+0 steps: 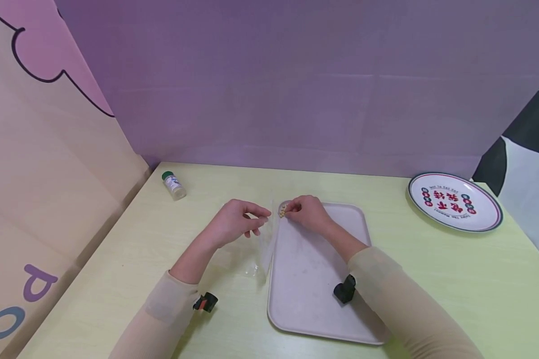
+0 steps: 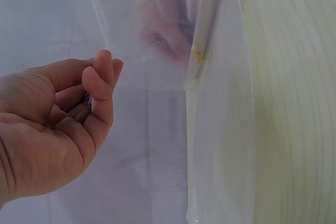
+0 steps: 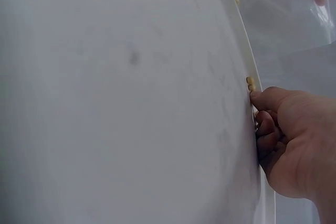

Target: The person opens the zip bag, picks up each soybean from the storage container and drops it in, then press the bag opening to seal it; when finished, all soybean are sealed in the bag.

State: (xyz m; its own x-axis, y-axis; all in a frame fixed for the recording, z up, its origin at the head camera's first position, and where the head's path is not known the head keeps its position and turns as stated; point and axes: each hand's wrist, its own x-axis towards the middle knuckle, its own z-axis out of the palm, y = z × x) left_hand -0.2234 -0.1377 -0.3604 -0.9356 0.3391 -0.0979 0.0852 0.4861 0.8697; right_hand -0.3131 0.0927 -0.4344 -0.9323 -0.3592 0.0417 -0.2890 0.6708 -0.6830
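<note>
In the head view, at centre frame, the left hand [image 1: 238,222] pinches a clear bag [image 1: 268,247] beside the tray [image 1: 314,294]; the right hand [image 1: 309,213] is at the tray's upper-left corner, where yellow kernels [image 1: 282,211] lie. Gathering kernels seems the step in hand; the next move calls for a bag mouth kept spread.

In the left wrist view, thumb and fingers [image 2: 104,64] pinch the film left of centre; kernels show through it at upper centre. Whether any are inside is unclear.

In the right wrist view, the fingers are curled together beside kernels along the tray's rim, right of centre; I cannot tell whether they pinch any.
</note>
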